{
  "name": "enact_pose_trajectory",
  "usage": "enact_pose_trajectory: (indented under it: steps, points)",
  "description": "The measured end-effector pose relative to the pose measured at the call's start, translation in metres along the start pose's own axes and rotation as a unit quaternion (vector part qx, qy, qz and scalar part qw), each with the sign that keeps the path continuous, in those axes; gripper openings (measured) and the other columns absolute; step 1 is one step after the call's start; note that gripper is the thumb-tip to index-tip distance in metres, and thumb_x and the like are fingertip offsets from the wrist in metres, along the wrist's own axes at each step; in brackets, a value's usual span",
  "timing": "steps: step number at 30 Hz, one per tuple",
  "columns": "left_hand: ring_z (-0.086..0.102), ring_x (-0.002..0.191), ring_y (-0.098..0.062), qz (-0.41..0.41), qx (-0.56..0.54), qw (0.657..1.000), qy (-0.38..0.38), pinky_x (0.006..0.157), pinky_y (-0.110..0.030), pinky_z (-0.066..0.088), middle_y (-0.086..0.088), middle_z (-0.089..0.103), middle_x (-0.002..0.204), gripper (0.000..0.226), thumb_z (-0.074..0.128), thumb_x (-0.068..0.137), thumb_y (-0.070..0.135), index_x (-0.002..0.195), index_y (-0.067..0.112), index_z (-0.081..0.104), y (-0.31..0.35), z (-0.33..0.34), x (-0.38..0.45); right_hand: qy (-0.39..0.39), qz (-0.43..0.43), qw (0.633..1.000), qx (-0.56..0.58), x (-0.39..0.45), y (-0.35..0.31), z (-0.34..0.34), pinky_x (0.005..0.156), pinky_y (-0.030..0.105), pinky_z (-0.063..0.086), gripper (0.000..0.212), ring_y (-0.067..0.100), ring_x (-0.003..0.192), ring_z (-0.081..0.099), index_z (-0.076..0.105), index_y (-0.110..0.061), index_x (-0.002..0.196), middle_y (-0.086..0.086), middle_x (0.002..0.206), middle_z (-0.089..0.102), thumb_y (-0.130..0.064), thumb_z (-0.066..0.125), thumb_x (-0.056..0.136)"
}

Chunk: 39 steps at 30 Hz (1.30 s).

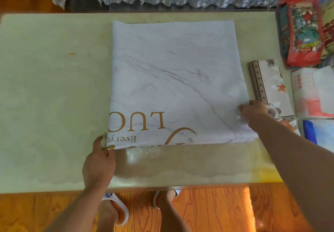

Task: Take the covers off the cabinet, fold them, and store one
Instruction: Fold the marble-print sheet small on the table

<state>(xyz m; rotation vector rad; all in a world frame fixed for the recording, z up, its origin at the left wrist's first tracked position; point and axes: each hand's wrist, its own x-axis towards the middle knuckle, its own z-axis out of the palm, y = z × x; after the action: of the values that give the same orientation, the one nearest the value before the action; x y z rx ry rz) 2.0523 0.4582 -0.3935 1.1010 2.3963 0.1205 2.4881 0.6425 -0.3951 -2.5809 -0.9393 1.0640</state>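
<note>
Here, left hand (99, 161) pinching the folded cover (177, 80) at its 7 o'clock corner, right hand (254, 111) gripping its 4 o'clock edge, both arms outstretched over the tabletop (45, 96)

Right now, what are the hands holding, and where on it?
The cover: left hand pinches its near left corner, right hand grips its right edge near the near corner.
</note>
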Motion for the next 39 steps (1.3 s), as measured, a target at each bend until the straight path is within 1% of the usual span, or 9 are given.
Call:
enact_pose_trajectory:
  steps: [4,8,12,18,22,26,29,33,39]
  points:
    - [0.059,0.069,-0.032,0.039,0.073,0.997,-0.008,0.062,-0.037,0.047,-0.011,0.071,0.084,0.041,0.037,0.106,0.037,0.091,0.012,0.066,-0.011,0.002,-0.008,-0.006,-0.004,1.000,0.001,0.004,0.000,-0.005,0.082,0.029,0.040,0.027,0.027,0.092,0.052,0.066,-0.001,0.118,0.014,0.099,0.062,-0.013,0.062,0.094]
    - [0.054,0.065,-0.028,0.099,0.087,0.989,0.061,0.054,-0.033,0.040,0.001,0.056,0.081,0.016,0.050,0.100,0.024,0.090,0.014,0.054,0.001,-0.005,-0.003,0.007,-0.012,1.000,-0.024,0.004,-0.004,0.002,0.083,0.033,0.041,0.028,0.032,0.095,0.054,0.063,0.000,0.119,0.020,0.103,0.062,-0.011,0.061,0.094]
    - [0.042,0.054,-0.025,0.115,0.150,0.981,0.040,0.051,-0.028,0.032,-0.004,0.060,0.068,0.024,0.050,0.101,0.026,0.083,0.012,0.055,-0.001,-0.009,0.006,0.014,-0.019,0.997,-0.068,-0.005,-0.002,0.012,0.083,0.037,0.042,0.038,0.041,0.109,0.057,0.052,0.000,0.129,0.024,0.118,0.061,-0.011,0.055,0.093]
    - [0.053,0.062,-0.031,0.025,0.088,0.996,0.019,0.059,-0.033,0.043,-0.010,0.068,0.075,0.027,0.044,0.102,0.022,0.088,0.013,0.065,0.001,-0.010,0.002,-0.005,-0.044,0.993,-0.109,-0.013,0.002,0.015,0.080,0.037,0.038,0.033,0.034,0.097,0.049,0.051,-0.001,0.128,0.018,0.109,0.054,-0.011,0.052,0.096]
    - [0.050,0.042,-0.026,0.124,0.208,0.970,-0.017,0.048,-0.024,0.035,-0.007,0.060,0.052,0.023,0.071,0.084,0.007,0.066,0.011,0.059,-0.004,-0.012,0.016,0.022,-0.053,0.991,-0.117,-0.005,-0.005,0.007,0.079,0.038,0.040,0.028,0.037,0.097,0.052,0.056,0.001,0.120,0.026,0.115,0.060,-0.011,0.052,0.095]
    - [0.062,0.071,-0.034,0.171,0.226,0.959,-0.014,0.045,-0.033,0.043,-0.014,0.059,0.096,0.041,0.072,0.083,0.014,0.119,0.006,0.053,-0.009,-0.007,0.022,0.018,-0.075,0.987,-0.144,-0.008,-0.004,0.012,0.080,0.038,0.042,0.028,0.040,0.102,0.055,0.054,0.002,0.119,0.027,0.113,0.060,-0.012,0.053,0.096]
    - [0.044,0.130,-0.045,0.258,0.234,0.937,-0.021,0.090,-0.053,0.053,-0.021,0.031,0.152,0.099,0.069,0.071,0.009,0.159,0.014,0.023,0.002,-0.008,0.018,0.018,-0.078,0.988,-0.133,-0.014,0.006,0.015,0.081,0.040,0.043,0.023,0.041,0.105,0.057,0.053,-0.001,0.116,0.019,0.101,0.057,-0.012,0.052,0.096]
    - [-0.006,0.156,-0.038,0.402,0.255,0.876,-0.075,0.125,-0.051,0.011,-0.015,-0.004,0.170,0.108,0.066,0.074,0.018,0.163,0.028,0.006,0.019,0.001,0.017,0.009,-0.086,0.987,-0.133,-0.012,0.010,0.014,0.077,0.036,0.040,0.023,0.042,0.104,0.058,0.051,0.001,0.116,0.019,0.102,0.056,-0.011,0.053,0.096]
    - [-0.004,0.156,-0.037,0.406,0.301,0.858,-0.089,0.121,-0.052,0.005,-0.014,-0.007,0.170,0.083,0.041,0.092,0.053,0.163,0.033,0.003,0.014,0.020,0.036,0.000,-0.152,0.982,-0.114,-0.013,-0.007,0.023,0.075,0.036,0.039,0.033,0.032,0.092,0.053,0.048,-0.009,0.127,0.015,0.106,0.055,-0.003,0.047,0.095]
